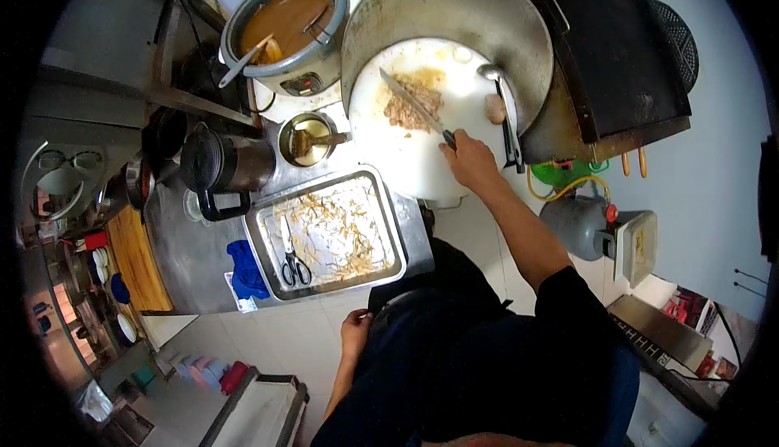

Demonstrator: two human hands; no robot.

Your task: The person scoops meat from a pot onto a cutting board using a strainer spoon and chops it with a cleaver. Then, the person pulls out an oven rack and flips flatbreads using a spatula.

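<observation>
My right hand (471, 160) is closed around the dark handle of a knife (414, 100). Its long blade lies over a pile of chopped brown meat (403, 113) on a round white cutting board (389, 159). On the board's right side are a metal ladle (505, 102) with a dark handle and a small brownish lump (494, 109). Behind the board rises the wall of a large metal pot (454, 1); how the board is supported is hidden. Low beside my dark clothing, my left hand (355, 332) has its fingers curled, with nothing visible in them.
A metal tray (395, 240) with thin brown shreds and scissors (293, 264) is left of me. Beyond are a small pot (294, 135), a dark jug (219, 159) and a cooker (312, 66) of brown liquid. A blue cloth (247, 270) and a gas cylinder (576, 226) flank the area.
</observation>
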